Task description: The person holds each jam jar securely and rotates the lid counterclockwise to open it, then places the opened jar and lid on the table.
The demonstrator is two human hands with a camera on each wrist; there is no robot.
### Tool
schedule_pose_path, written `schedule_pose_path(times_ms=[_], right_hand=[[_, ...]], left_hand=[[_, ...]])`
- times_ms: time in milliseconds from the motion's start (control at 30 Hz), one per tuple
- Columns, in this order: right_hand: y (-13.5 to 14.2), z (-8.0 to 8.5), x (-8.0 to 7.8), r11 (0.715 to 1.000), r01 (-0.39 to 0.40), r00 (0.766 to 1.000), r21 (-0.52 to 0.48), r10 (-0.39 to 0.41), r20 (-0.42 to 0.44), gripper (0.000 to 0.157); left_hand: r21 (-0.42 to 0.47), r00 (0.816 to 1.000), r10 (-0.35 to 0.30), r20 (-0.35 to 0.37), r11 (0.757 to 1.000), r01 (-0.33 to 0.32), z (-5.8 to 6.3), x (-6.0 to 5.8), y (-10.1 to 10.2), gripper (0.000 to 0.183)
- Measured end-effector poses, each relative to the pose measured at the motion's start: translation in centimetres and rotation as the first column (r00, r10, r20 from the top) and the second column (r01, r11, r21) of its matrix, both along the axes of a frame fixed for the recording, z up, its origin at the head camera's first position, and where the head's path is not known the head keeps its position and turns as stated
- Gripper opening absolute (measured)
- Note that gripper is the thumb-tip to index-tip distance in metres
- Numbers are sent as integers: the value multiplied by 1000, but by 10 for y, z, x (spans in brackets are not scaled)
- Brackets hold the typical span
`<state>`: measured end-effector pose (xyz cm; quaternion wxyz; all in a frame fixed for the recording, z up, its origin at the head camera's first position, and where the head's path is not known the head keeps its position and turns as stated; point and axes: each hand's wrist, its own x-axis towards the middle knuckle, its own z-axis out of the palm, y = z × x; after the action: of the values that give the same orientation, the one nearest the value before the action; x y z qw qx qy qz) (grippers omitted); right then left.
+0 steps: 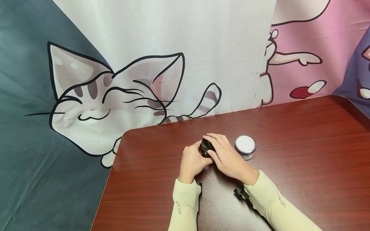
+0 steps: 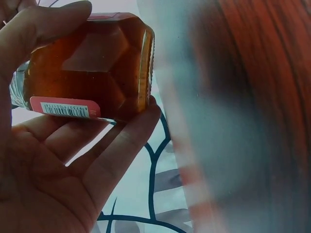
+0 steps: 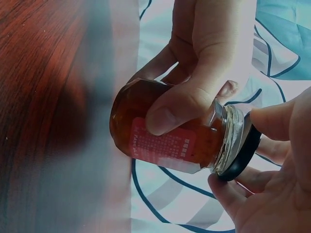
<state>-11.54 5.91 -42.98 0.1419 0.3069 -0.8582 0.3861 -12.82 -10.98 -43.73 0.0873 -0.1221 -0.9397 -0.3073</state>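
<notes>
My left hand [image 1: 193,162] grips a small faceted glass jar [image 2: 92,58] with amber-brown contents. Its red label [image 3: 163,145] shows beside the left thumb in the right wrist view, and a barcode shows in the left wrist view. On the jar's threaded mouth sits a black lid [image 3: 244,153], tilted, with glass threads visible under one side. The thumb and fingers of my right hand [image 1: 226,157] hold this lid by its edge. In the head view the hands cover most of the jar, which is over the table's left part.
A low clear jar with a white-topped lid [image 1: 245,145] stands on the table just right of my right hand. The reddish-brown wooden table [image 1: 303,154] ends at a rounded left corner. Behind it hangs a cartoon-cat curtain [image 1: 138,89].
</notes>
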Motion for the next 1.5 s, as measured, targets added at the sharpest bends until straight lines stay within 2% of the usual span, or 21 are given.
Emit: schedule_pose_path(times_ms=[1267,1500], right_hand=[[3,2,-1,999,19,1000,-38,-18,24,51],[3,2,-1,999,27,1000,-28,-27,16,48]], left_hand=[[1,999,11,40,1000,-11,-1,-1,-2,44],[-14,999,14,39,1000,-13,-1,-2,-2,45]])
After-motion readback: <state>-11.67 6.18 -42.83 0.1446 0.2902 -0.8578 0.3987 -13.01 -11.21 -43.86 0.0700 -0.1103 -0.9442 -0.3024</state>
